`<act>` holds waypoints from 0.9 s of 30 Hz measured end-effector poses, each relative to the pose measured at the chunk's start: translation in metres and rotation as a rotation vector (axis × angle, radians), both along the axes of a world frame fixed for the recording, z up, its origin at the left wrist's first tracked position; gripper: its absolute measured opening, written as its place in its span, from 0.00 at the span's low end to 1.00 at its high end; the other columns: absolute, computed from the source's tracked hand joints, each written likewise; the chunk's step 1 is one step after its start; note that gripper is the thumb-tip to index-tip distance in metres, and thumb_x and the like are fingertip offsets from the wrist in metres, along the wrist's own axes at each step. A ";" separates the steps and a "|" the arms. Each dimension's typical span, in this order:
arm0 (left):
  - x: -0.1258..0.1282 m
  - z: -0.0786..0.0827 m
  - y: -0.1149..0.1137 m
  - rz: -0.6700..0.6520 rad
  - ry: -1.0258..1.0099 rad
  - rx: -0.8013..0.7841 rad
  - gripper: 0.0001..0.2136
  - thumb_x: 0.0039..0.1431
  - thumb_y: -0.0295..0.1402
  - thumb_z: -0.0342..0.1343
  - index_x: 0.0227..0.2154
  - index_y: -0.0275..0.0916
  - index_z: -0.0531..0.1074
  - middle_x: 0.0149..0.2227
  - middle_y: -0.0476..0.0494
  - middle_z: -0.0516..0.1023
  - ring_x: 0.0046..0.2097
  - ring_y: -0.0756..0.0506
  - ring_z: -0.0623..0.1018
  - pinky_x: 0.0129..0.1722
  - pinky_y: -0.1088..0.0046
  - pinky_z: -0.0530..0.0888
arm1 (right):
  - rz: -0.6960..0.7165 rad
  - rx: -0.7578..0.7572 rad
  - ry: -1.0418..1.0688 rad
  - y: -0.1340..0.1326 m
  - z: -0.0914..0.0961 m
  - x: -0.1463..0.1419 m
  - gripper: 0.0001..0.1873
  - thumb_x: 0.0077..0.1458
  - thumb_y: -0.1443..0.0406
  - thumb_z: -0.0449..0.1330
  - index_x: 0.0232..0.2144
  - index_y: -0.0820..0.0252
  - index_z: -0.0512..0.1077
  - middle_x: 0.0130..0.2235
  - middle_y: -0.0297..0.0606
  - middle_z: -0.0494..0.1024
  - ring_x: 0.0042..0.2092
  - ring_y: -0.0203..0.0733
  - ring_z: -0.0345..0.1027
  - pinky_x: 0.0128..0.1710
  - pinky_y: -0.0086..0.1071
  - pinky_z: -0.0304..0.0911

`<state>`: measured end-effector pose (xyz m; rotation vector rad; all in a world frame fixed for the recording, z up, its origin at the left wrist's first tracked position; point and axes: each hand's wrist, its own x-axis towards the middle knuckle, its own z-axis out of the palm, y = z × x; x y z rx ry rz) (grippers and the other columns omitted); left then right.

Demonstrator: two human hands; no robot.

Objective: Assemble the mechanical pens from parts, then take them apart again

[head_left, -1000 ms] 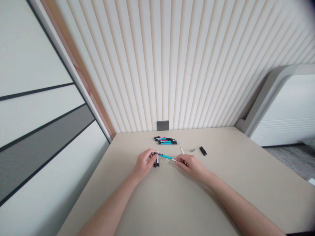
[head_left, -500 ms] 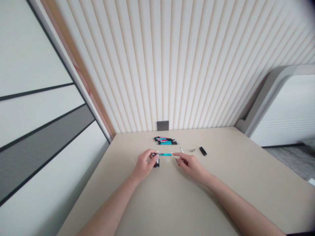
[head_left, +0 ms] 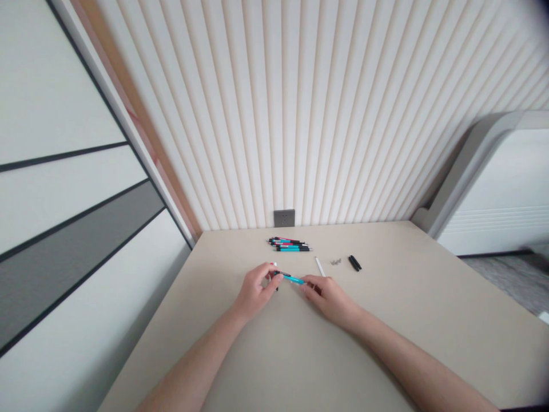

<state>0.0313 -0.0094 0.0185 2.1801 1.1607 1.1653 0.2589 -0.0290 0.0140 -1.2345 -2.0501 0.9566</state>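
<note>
A teal pen barrel [head_left: 293, 278] is held just above the beige table [head_left: 386, 320] between both hands. My left hand [head_left: 257, 289] pinches its black clip end. My right hand [head_left: 325, 294] is closed on its front end, fingers curled. A black and red pen part under my left hand is mostly hidden by the fingers. A white refill [head_left: 319, 266] lies on the table just beyond my right hand.
A row of finished teal and red pens [head_left: 289, 245] lies near the back edge. Small metal springs [head_left: 335, 262] and two black grip sleeves [head_left: 354, 262] lie to the right. A grey wall socket [head_left: 283, 218] sits in the ribbed wall; a white unit [head_left: 493, 189] stands at right.
The hands came closer together and the teal barrel tilted down to the right. My right hand moved left onto the barrel's tip. The white pieces by the barrel are no longer seen.
</note>
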 end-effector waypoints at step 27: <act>-0.001 0.001 0.001 0.071 0.005 0.016 0.10 0.65 0.36 0.50 0.32 0.39 0.71 0.29 0.49 0.74 0.32 0.48 0.73 0.36 0.74 0.69 | 0.042 0.009 -0.029 0.003 0.000 0.003 0.19 0.65 0.58 0.48 0.25 0.60 0.66 0.24 0.29 0.67 0.26 0.32 0.57 0.28 0.26 0.51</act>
